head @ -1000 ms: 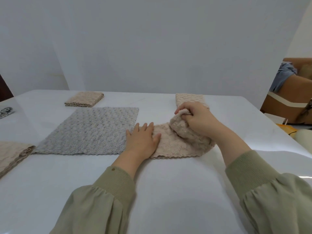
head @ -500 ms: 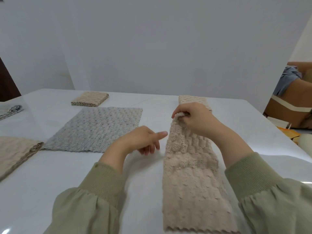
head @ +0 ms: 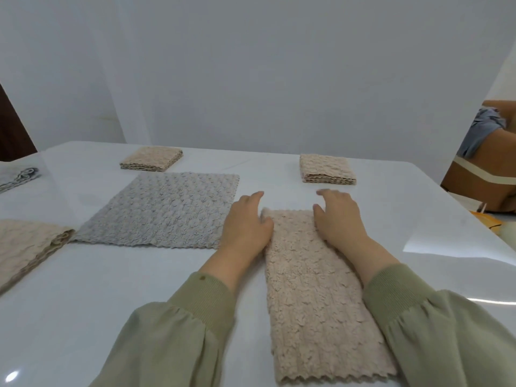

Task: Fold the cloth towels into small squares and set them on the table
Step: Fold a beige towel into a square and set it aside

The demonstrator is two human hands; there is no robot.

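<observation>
Touching the beige towel (head: 315,289) with straight fingers: left hand (head: 245,224), right hand (head: 337,220).

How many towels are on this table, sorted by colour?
Beige: 4 (back-left folded square, back-right folded square, left-edge folded towel, long strip nearest the camera)
Grey: 2 (flat towel, bunched cloth cut off at the left edge)
Total: 6
</observation>
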